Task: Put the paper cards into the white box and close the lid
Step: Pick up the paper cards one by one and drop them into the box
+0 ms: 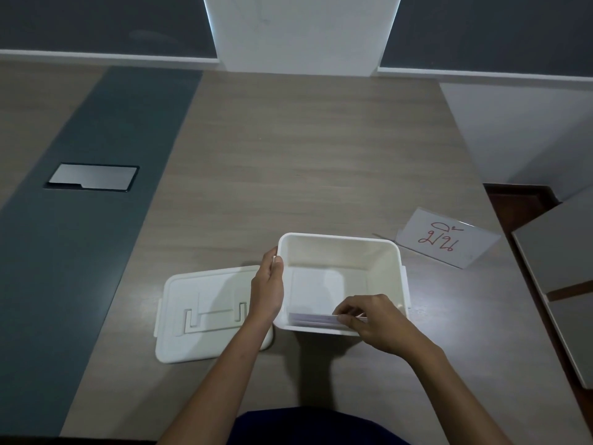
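Note:
The white box (340, 244) stands open on the wooden table, right of centre. Its white lid (205, 313) lies flat to the left of it, partly under my left forearm. My left hand (268, 285) grips the box's left wall. My right hand (369, 321) reaches over the near rim and pinches a thin stack of paper cards (313, 318), which stands on edge against the inside of the near wall. The lower part of the cards is hidden by that wall.
A clear sign holder with red handwriting (446, 239) stands just right of the box. A metal cable hatch (93, 177) sits in the dark strip at the left. The table's right edge drops off beside grey furniture (558, 252).

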The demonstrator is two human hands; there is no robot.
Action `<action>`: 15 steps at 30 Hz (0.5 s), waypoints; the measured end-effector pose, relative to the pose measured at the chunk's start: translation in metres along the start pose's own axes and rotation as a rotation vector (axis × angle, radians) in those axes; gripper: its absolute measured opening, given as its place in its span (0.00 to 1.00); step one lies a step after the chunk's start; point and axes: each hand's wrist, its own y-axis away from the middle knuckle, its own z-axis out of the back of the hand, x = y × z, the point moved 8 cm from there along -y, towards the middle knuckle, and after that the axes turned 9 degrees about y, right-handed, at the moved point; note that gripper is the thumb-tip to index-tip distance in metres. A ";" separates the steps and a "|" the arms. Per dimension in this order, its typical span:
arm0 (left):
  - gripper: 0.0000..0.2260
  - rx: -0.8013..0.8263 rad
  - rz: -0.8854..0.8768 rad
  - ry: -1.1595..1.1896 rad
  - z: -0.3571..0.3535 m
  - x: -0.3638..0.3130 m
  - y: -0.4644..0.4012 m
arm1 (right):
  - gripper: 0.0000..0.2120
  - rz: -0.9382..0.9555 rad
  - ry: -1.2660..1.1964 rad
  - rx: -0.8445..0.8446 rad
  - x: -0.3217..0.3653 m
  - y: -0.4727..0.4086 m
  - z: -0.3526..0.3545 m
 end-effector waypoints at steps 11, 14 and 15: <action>0.13 -0.012 0.008 -0.001 -0.001 0.002 -0.001 | 0.10 0.043 -0.039 -0.153 0.004 -0.011 0.024; 0.13 -0.018 0.009 0.009 0.000 0.002 -0.001 | 0.08 0.066 -0.028 -0.331 0.001 -0.017 0.056; 0.12 -0.015 0.008 0.007 0.000 0.001 0.000 | 0.08 0.067 -0.019 -0.411 -0.003 -0.020 0.071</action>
